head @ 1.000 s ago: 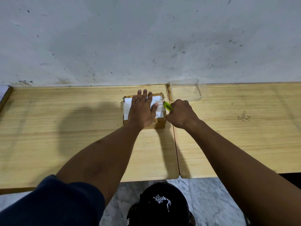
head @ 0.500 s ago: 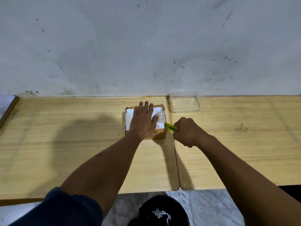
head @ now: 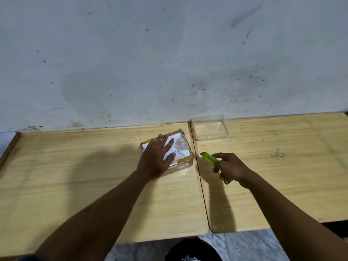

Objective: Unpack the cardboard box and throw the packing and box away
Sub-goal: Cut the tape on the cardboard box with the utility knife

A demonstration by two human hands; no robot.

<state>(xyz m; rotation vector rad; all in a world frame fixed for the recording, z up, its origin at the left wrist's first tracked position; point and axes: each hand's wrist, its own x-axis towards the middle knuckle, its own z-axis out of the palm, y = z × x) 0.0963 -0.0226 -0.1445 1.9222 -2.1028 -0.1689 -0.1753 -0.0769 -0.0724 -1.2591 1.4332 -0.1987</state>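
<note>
While the left hand (head: 157, 157) lies flat on top of the cardboard box (head: 181, 147), fingers spread and palm down, the box sits on the left wooden table (head: 75, 176), close to its right edge and a bit turned. It's small and wrapped in clear tape, with a white label (head: 178, 146) on top that the hand half covers. Just right of the box is the seam where the second table (head: 282, 176) butts up. Over that one the right hand (head: 232, 169) is wrapped around a yellow-green utility knife (head: 210, 158), fingers curled tight on the handle, tip pointing toward the box but not touching it. Behind it, by the wall (head: 169, 63), sits a clear plastic container (head: 209, 127). A black bin (head: 192, 250) stands on the floor below the seam, with something white inside.
</note>
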